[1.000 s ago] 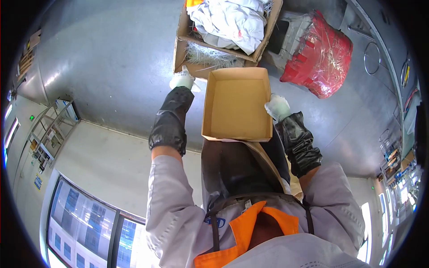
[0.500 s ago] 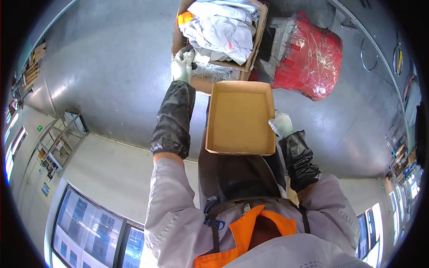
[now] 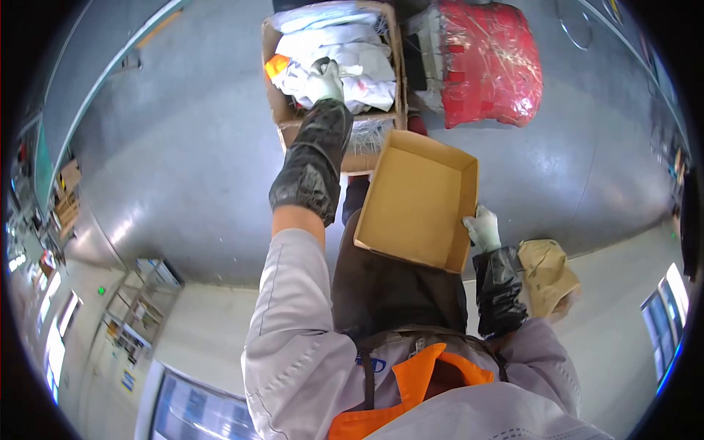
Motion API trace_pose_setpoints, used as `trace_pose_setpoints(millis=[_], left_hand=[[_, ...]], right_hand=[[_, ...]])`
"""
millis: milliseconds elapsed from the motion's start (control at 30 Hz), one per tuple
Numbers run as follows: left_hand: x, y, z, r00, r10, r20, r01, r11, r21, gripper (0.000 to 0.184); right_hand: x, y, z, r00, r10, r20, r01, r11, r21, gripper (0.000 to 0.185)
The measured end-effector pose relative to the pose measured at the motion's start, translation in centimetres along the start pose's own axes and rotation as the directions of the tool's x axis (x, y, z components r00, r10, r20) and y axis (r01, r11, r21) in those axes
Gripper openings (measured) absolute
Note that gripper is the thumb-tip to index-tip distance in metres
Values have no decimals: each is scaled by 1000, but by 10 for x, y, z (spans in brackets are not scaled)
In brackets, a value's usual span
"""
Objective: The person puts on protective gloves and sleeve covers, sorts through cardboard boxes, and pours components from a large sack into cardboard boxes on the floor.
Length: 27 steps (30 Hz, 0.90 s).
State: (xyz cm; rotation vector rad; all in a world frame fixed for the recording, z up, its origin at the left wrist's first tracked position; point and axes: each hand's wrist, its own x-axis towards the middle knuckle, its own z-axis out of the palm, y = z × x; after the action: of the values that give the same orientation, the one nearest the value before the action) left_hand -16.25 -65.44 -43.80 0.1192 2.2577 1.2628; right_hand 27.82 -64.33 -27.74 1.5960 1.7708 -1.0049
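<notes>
My right hand (image 3: 482, 229), in a white glove, grips the right edge of a shallow open cardboard box (image 3: 414, 202). This box is bare inside and tilted over my lap. My left hand (image 3: 326, 82), in a white glove with dark fingertips, is over a larger cardboard box (image 3: 402, 81). Its fingers are closed, and a small pale piece (image 3: 352, 70) shows beside them; what they hold is unclear. Crumpled light-coloured garments (image 3: 367, 55) fill the larger box, with an orange patch (image 3: 276, 67) at their left side.
A large bundle in red wrap and clear tape (image 3: 491, 66) lies on the grey floor (image 3: 198, 147), right of the larger box. Clear stringy plastic (image 3: 369, 137) shows at that box's near end. A brown paper bag (image 3: 548, 275) stands near my right forearm.
My left hand has moved from the larger box's near left corner to over the garments. The shallow box has turned clockwise and shifted right with my right hand. The paper bag has come into view.
</notes>
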Motion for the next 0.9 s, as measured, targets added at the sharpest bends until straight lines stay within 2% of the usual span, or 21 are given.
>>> trace_pose_setpoints(millis=[33, 67, 100, 133, 200, 233, 267, 300, 333, 367, 467, 567, 600, 633, 667, 700, 733, 800, 867, 900], left_hand=[[11, 9, 12, 995, 101, 0, -100, 986, 134, 35], [20, 16, 24, 979, 202, 9, -197, 944, 266, 37], [24, 21, 33, 974, 225, 33, -226, 938, 262, 37], [30, 20, 41, 967, 250, 52, -254, 925, 282, 34], [49, 18, 60, 947, 308, 95, -322, 892, 317, 29], [81, -4, 94, 933, 339, 123, -361, 880, 308, 29], [118, -25, 123, 911, 391, 130, -395, 740, 545, 34], [158, -56, 127, 883, 443, 154, -399, 540, 741, 39], [147, -44, 152, 862, 463, 207, -453, 519, 725, 39], [134, -37, 134, 859, 472, 199, -458, 532, 713, 40], [82, -37, 51, 805, 508, 305, -583, 585, 564, 44], [64, -24, -41, 745, 520, 418, -665, 624, 410, 48], [44, 1, 8, 737, 510, 444, -671, 633, 386, 49], [72, -41, 12, 730, 368, 576, -544, 823, 165, 47], [-45, 20, 2, 780, 112, 616, -385, 861, 331, 45], [-86, 13, -1, 570, 118, 813, -365, 923, 122, 45], [-188, 84, -12, 381, -200, 903, -71, 967, 244, 46], [-255, 87, 3, 102, -379, 920, 92, 924, 371, 55], [-334, 114, 16, -99, -350, 931, 102, 928, 359, 60], [-360, 115, 35, -113, -345, 932, 77, 932, 355, 60]], right_hand=[[-12, 5, 9, 1000, 12, -27, -12, 1000, 24, 30], [-26, 12, 20, 997, 56, -53, -48, 989, 139, 29], [-40, 18, 32, 992, 100, -72, -79, 964, 254, 28], [-54, 23, 43, 990, 112, -89, -83, 956, 281, 28], [-75, 32, 64, 957, 257, -135, -153, 842, 517, 28], [-80, 38, 73, 950, 273, -153, -149, 823, 548, 28], [-86, 49, 83, 940, 303, -153, -161, 796, 584, 28], [-97, 60, 95, 928, 343, -146, -184, 762, 621, 28], [-111, 66, 107, 911, 390, -136, -210, 722, 660, 28], [-121, 65, 118, 886, 442, -141, -225, 675, 703, 28], [-152, 73, 130, 852, 523, 27, -282, 416, 865, 28], [-178, 67, 99, 810, 584, 52, -395, 478, 785, 30], [-185, 76, 105, 802, 594, 65, -419, 480, 771, 31], [-190, 82, 116, 772, 631, 74, -417, 415, 808, 31], [-190, 89, 124, 735, 677, -35, -321, 393, 862, 32], [-192, 96, 130, 684, 717, -137, -224, 385, 895, 34], [-203, 100, 122, 663, 737, -126, -217, 351, 911, 34], [-208, 118, 110, 591, 800, -108, -206, 279, 938, 39], [-220, 133, 100, 553, 828, -89, -184, 225, 957, 41], [-223, 144, 97, 526, 836, -154, -155, 273, 950, 44]])
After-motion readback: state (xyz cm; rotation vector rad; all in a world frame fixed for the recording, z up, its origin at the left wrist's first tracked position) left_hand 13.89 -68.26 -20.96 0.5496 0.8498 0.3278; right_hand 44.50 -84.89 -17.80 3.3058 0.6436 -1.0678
